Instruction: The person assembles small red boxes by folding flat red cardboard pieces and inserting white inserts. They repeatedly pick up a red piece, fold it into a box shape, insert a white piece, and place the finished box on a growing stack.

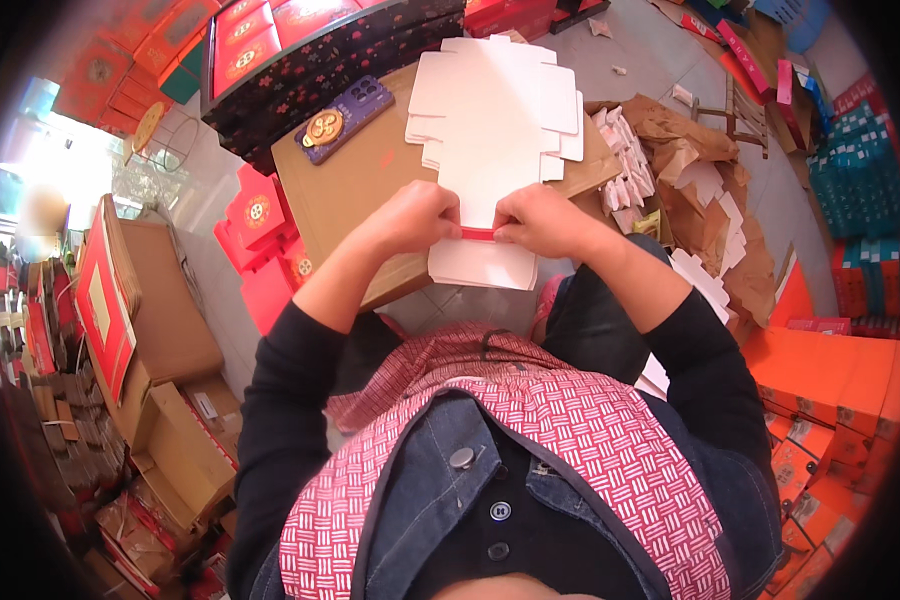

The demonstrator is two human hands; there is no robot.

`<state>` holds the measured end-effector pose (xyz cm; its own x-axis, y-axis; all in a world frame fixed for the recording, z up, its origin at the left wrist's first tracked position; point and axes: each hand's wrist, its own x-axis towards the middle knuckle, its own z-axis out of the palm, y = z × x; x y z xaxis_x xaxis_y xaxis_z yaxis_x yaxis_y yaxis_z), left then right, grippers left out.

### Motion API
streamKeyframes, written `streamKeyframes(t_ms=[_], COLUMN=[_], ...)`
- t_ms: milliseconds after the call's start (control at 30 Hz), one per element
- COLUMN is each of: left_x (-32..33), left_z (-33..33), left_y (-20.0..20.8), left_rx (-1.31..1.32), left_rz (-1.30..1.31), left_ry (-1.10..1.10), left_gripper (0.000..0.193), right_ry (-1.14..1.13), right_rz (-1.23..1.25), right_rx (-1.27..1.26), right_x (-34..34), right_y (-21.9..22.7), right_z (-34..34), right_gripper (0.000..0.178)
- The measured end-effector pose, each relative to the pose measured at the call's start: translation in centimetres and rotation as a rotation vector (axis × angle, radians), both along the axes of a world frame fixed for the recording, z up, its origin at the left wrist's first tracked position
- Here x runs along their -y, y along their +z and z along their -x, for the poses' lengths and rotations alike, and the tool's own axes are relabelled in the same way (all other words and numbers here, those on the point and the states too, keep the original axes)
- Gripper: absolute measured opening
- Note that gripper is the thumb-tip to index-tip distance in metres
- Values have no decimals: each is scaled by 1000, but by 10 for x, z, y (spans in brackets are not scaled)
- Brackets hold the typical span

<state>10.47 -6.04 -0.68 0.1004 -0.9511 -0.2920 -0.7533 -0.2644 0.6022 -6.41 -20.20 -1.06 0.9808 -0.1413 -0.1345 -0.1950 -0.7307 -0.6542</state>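
Red-and-white patterned apron (610, 460) cloth lies nearest, behind both hands and spread between the dark-sleeved arms. Ahead of it, the left hand (425, 213) and right hand (540, 222) each grip one side edge of the white card blanks (500, 110), fingers curled in and thumbs close to the card. A narrow red strip (478, 234) runs across the card from one hand to the other. The blanks reach far forward of the hands in layers, their notched side edges slightly out of line, while a plain flap sticks out behind the hands, past the near edge of the cardboard box (340, 200) underneath.

Brown box top stretches left of the left hand, giving that side room up to the phone (345, 118), which lies forward-left near the far edge. Red cartons (260, 220) crowd the box's left side, beyond the left forearm. On the other side room is tighter: small white packets (625, 160) and crumpled brown paper (670, 140) sit forward-right of the right hand.
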Motion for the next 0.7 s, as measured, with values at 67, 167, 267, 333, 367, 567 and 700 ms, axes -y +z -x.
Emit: streamKeyframes(t_ms=[67, 167, 267, 333, 367, 567, 700], left_x=[4, 18, 30, 35, 35, 36, 37], left_z=[2, 27, 40, 33, 31, 26, 25], left_y=[-9, -17, -47, -56, -59, -63, -72], left_rx=[131, 379, 469, 483, 489, 503, 433], left_rz=[225, 436, 551, 534, 523, 423, 466], left_ry=[106, 197, 195, 205, 212, 164, 212], left_gripper=[15, 25, 40, 44, 47, 49, 49], right_ry=[12, 26, 46, 47, 49, -323, -448], right_rz=[-72, -166, -114, -89, -66, 454, 563], right_rx=[-49, -70, -57, -57, -105, 278, 441], right_x=[3, 15, 14, 11, 10, -25, -34], right_y=[3, -2, -5, -1, 3, -19, -47], right_z=[-5, -10, -11, -13, -14, -21, -36], right_gripper=[17, 16, 15, 15, 15, 28, 37])
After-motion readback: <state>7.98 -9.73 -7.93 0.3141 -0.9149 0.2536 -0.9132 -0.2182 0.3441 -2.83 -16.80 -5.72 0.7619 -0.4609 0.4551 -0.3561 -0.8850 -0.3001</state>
